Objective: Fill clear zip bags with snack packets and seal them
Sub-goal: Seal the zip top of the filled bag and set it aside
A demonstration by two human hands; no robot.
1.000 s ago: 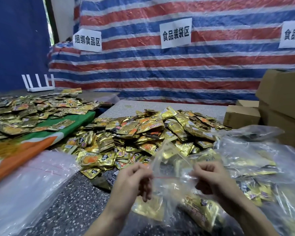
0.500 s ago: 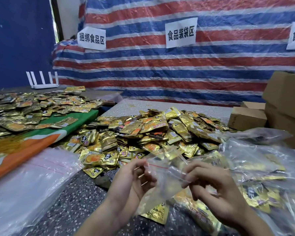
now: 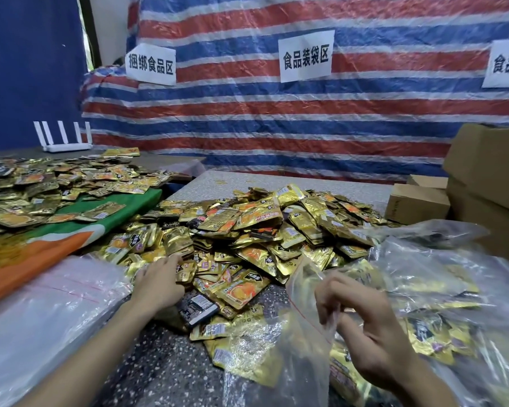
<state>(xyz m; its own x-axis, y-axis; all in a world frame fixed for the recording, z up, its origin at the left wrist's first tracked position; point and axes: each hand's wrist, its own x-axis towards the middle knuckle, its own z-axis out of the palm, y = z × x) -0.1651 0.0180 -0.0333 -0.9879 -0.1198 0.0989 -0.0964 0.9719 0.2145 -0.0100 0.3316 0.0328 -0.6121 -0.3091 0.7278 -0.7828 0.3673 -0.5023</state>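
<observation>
R hand (image 3: 365, 333), lower right, pinches mouth of clear bag (image 3: 276, 362), partly filled. L hand (image 3: 159, 279), centre left, lies on the packets (image 3: 262, 230) pile; can't tell if fingers grip yet. Risk: one-handed hold lets mouth sag, so packets miss/spill; slick foil may slip.

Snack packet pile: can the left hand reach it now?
Likely yes: the left hand touches the near edge of the snack packet pile, nothing between; the right hand pinches the clear zip bag.

Left sign (image 3: 150, 64) "捆绑食品区", middle sign (image 3: 305, 56) "食品装袋区", on striped tarp (image 3: 276, 127)
</observation>
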